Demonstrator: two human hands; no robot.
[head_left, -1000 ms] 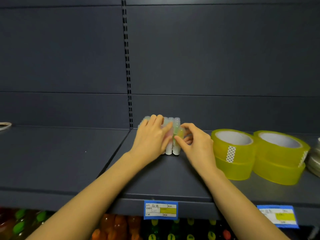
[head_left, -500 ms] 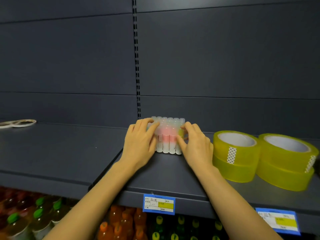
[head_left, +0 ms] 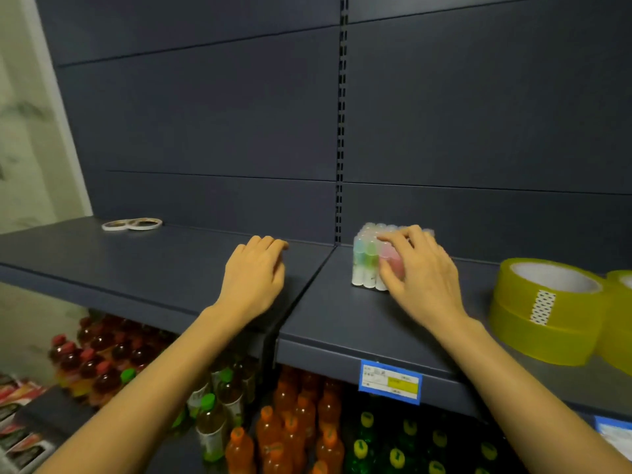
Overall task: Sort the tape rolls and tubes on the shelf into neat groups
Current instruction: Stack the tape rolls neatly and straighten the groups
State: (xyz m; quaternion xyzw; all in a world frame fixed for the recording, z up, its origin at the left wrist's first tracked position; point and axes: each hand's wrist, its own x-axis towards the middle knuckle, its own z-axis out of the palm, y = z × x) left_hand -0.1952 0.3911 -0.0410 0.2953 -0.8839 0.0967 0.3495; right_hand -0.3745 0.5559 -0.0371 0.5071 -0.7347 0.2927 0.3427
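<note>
A tight block of upright pastel tubes stands on the dark shelf, just right of the shelf seam. My right hand rests on the block's front and top, with fingers spread over the pink tubes. My left hand lies palm down on the bare shelf left of the seam, apart from the tubes and holding nothing. A stack of two wide yellow tape rolls stands at the right. Two thin flat tape rolls lie far back on the left.
Another yellow tape stack is cut off by the right edge. Blue price labels hang on the shelf's front lip. Bottles with orange, green and red caps fill the shelf below. A pale wall stands at the left.
My left hand has come off the tube block and moved left onto the bare shelf. My right hand stays on the tubes. The view has swung left, showing the thin rolls more fully.
</note>
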